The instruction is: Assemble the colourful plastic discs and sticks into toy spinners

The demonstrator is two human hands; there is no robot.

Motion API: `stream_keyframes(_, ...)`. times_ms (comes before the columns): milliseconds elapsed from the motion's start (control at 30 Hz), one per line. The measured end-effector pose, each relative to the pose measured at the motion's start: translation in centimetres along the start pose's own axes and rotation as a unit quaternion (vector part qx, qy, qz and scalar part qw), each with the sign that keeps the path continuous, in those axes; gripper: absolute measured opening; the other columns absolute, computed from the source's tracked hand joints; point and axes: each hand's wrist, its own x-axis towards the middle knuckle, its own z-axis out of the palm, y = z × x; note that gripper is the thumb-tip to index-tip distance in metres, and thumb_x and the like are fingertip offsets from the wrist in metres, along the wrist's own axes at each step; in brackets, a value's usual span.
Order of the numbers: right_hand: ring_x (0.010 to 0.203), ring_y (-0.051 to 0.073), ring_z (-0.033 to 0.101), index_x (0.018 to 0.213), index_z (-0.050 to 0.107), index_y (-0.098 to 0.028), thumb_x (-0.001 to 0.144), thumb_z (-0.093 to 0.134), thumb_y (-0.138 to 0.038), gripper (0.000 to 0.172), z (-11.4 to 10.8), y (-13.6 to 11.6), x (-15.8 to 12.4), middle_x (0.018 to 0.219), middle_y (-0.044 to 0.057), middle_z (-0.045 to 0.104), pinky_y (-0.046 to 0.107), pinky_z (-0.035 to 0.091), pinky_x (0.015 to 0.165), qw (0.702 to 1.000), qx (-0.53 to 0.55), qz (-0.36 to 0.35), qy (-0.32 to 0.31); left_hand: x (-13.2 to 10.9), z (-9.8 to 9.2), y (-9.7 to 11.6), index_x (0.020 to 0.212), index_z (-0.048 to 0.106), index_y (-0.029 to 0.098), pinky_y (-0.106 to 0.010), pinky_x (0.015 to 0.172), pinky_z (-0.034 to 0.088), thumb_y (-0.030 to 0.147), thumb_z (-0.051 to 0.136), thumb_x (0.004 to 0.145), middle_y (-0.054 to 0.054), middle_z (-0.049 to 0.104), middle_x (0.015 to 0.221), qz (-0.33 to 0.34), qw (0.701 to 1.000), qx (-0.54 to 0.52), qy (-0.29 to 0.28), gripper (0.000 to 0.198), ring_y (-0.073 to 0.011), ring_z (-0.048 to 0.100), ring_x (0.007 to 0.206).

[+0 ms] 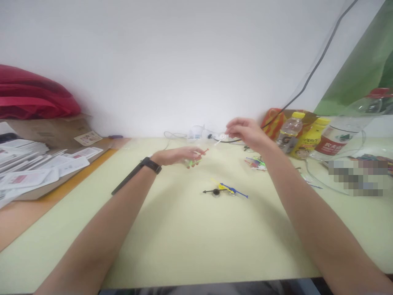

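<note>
My left hand (181, 155), with a black watch (152, 165) on its wrist, is closed around small plastic arrow spinners; a red one (206, 151) and a green one (193, 163) stick out between the fingers. Up and to the right, my right hand (244, 129) pinches a white arrow spinner (221, 137), slightly blurred, above the table. Below both hands a black arrow spinner (216, 191), a yellow one (221, 187) and a blue one (233, 191) lie close together on the pale table, the yellow and blue overlapping.
Beyond my right wrist lies a pile of coloured spinners (256, 163). Bottles (290, 131) and a large red-capped bottle (334, 137) stand at the right. A cable (310, 78) runs down the wall. Stacked white cards (37, 168) and a cardboard box (55, 131) fill the left.
</note>
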Motion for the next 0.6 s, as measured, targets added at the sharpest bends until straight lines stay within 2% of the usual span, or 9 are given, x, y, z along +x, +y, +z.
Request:
stream_keyframes(267,0.075,0.015,0.068,0.087,0.069,-0.019,0.072,0.072,-0.015,0.016,4.0,0.2,-0.4,0.086,0.003,0.074,0.028,0.058,0.076,0.998,-0.04,-0.005,-0.054,0.3,0.4,0.4,0.14,0.052,0.027,-0.033,0.086,0.05,0.052,0.062,0.093,-0.008,0.054,0.111,0.004,1.0,-0.008,-0.021,0.054,-0.0226,0.055,0.099)
stream_keyframes(367,0.082,0.016,0.071,0.088,0.069,-0.018,0.074,0.076,-0.017,0.016,4.9,-0.4,-1.0,0.091,0.004,0.074,0.031,0.059,0.082,0.995,-0.034,0.0,-0.09,0.5,0.6,0.4,0.137,0.053,0.027,-0.034,0.086,0.05,0.051,0.064,0.092,-0.008,0.055,0.111,0.01,0.999,-0.021,-0.024,0.052,-0.0224,0.055,0.098)
stream_keyframes(500,0.1,0.02,0.072,0.098,0.07,-0.019,0.089,0.072,-0.035,0.018,5.4,-1.9,-2.0,0.104,0.006,0.075,0.035,0.056,0.095,0.978,-0.01,0.013,-0.207,0.6,0.6,0.4,0.133,0.055,0.024,-0.036,0.085,0.05,0.049,0.066,0.092,-0.008,0.057,0.106,0.037,0.998,-0.049,-0.034,0.049,-0.0213,0.055,0.093)
stream_keyframes(600,0.098,0.019,0.072,0.103,0.071,-0.019,0.095,0.064,-0.046,0.029,5.2,-2.9,-2.5,0.111,0.007,0.075,0.033,0.056,0.093,0.973,-0.041,0.009,-0.225,0.5,0.5,0.4,0.135,0.054,0.024,-0.036,0.084,0.049,0.048,0.067,0.092,-0.008,0.058,0.103,0.046,0.997,-0.057,-0.039,0.051,-0.0211,0.055,0.091)
